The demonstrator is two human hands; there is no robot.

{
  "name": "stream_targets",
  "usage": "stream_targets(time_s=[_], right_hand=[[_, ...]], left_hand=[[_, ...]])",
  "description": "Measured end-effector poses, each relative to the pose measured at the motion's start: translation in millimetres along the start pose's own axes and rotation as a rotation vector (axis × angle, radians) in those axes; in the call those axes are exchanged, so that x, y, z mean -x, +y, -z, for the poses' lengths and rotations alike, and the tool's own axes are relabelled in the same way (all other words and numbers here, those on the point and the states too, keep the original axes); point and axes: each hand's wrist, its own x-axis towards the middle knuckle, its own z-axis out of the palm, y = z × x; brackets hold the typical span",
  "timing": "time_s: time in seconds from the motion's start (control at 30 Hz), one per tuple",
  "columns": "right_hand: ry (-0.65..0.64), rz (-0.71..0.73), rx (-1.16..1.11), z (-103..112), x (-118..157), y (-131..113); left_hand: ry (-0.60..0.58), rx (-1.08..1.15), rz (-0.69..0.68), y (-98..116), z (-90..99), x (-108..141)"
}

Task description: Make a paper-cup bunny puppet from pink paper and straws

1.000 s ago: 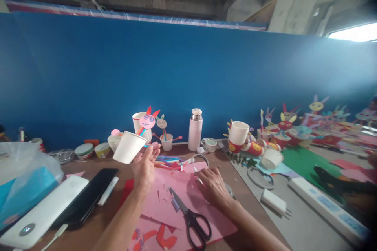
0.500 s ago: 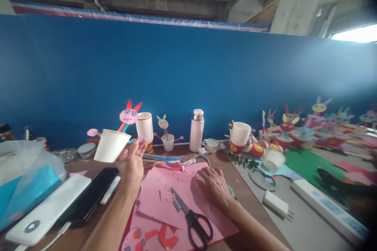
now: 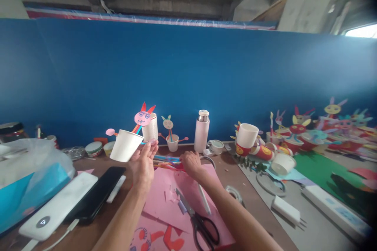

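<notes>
A white paper cup (image 3: 126, 146), tilted and made into a rabbit figure with a pink face (image 3: 142, 118) and red ears, is held up by the left hand (image 3: 143, 166), left of centre above a brown table (image 3: 253, 200). The left fingers are clamped on the cup's right side, the thumb mostly hidden. The right hand (image 3: 191, 161) is lowered, fingers curled, at the right end of a bundle of thin coloured strips (image 3: 167, 159) in the middle; whether anything is pinched there cannot be told. On the near side, sheets of pink paper (image 3: 159, 200) are spread, with black-handled scissors (image 3: 204, 229) laid partly open or shut, which is unclear, and a white pen (image 3: 204, 199) beside them. Small paper scraps (image 3: 169, 195) are scattered left of the blades. Along the far edge, a smaller rabbit cup (image 3: 172, 143) and a pale pink thermos (image 3: 201, 136) are stood upright before a blue partition (image 3: 188, 74). On the near left, a black phone (image 3: 97, 194) is placed beside a white power bank (image 3: 59, 206); on the far right, more rabbit figures (image 3: 332, 109) are crowded together.
</notes>
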Motion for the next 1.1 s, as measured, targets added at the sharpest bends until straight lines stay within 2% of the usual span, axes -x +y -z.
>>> stream_targets(time_s=[0.33, 0.47, 0.6, 0.73, 0.9, 1.1], right_hand=[[-0.348, -0.088, 0.028, -1.8, -27.2, 5.8], [-0.404, -0.113, 0.017, -1.7, -36.1, 3.8], [-0.330, -0.105, -0.076, 1.5, -30.3, 6.6], [-0.144, -0.099, -0.272, 14.4, -12.4, 20.5], [0.068, -0.051, -0.668, 30.0, 14.2, 38.6], [0.142, -0.039, -1.132, 34.8, 33.3, 34.5]], left_hand=[[0.015, 0.009, 0.029, -1.7, 0.7, -2.3], [0.009, 0.012, 0.038, -2.1, 0.9, -2.1], [0.016, 0.013, 0.047, -3.0, 1.5, -3.1], [0.010, 0.018, 0.057, -3.7, 2.3, -2.8], [0.005, 0.010, 0.061, -6.5, 2.1, -0.7], [0.026, 0.006, 0.079, -10.1, 4.1, -3.4]])
